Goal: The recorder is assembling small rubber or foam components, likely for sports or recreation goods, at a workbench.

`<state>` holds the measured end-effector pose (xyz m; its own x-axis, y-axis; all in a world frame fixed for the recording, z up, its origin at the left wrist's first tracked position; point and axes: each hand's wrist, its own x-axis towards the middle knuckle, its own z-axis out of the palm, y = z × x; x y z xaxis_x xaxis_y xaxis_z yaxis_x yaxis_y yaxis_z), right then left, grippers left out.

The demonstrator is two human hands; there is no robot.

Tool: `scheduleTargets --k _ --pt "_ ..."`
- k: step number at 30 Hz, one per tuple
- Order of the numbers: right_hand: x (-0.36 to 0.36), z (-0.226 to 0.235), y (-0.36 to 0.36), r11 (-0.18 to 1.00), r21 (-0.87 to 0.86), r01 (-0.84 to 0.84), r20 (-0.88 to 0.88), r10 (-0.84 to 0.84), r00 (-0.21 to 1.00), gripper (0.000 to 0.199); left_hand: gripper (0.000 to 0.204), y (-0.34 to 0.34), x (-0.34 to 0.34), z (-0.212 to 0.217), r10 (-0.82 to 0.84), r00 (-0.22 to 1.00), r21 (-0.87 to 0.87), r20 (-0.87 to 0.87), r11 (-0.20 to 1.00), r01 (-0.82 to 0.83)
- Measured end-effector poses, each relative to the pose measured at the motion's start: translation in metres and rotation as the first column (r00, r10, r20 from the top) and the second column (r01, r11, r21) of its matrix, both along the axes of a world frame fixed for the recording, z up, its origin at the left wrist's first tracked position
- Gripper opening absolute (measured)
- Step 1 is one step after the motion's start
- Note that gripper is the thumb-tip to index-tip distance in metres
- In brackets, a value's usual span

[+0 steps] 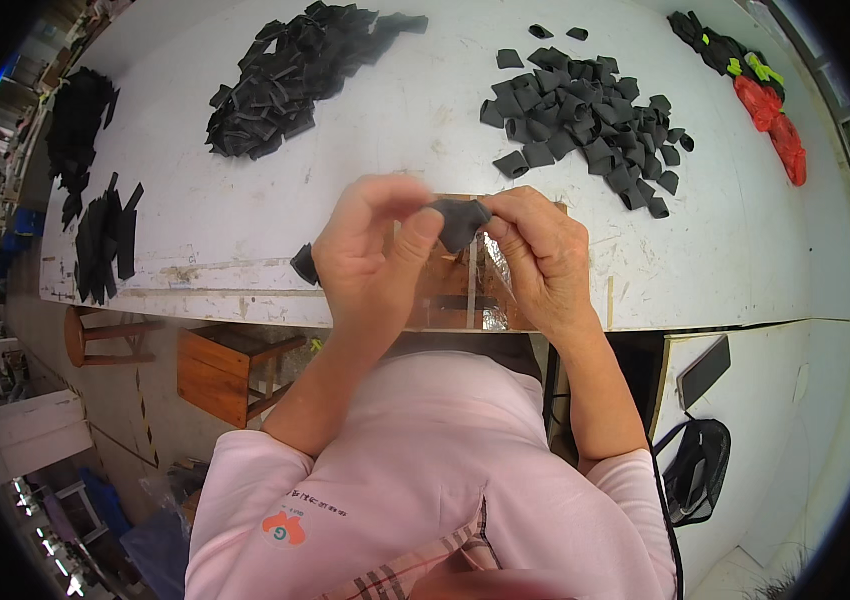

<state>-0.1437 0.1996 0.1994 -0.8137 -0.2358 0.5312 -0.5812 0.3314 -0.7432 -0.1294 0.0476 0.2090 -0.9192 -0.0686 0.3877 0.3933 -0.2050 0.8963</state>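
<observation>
In front of my chest, above the table's near edge, a small dark grey fabric piece (463,224) is held up between both hands. The fingers and thumb of my right hand (542,250) pinch its upper right corner. My left hand (373,248) has its thumb against the left edge of the piece, its fingers curled and partly blurred. Beneath the hands lies a brown board (445,292) with shiny clear film on it. Another dark piece (304,264) rests beside my left wrist, partly hidden by it.
On the white table (425,120), a heap of short dark fabric loops (585,120) lies right and a pile of dark strips (280,80) far left. More dark strips (100,240) line the left edge. Red plastic bags (773,125) sit far right. Wooden stools (215,375) stand below left.
</observation>
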Motion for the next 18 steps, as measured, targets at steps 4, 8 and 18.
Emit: scheduleTargets --k 4,8,18 --pt "0.007 0.015 -0.006 0.993 0.101 0.052 -0.039 -0.048 0.998 0.013 0.010 -0.003 -0.005 0.002 0.016 1.000 -0.194 -0.017 0.981 -0.019" --pt "0.002 0.021 -0.004 0.963 0.242 0.115 -0.157 -0.078 0.985 0.014 0.008 -0.004 -0.001 0.001 -0.045 0.997 0.086 0.062 0.996 0.039" --pt "-0.006 -0.005 -0.002 0.972 0.199 0.126 -0.329 -0.055 0.943 0.019 0.014 -0.009 -0.008 -0.010 -0.067 0.998 -0.197 0.006 0.978 0.067"
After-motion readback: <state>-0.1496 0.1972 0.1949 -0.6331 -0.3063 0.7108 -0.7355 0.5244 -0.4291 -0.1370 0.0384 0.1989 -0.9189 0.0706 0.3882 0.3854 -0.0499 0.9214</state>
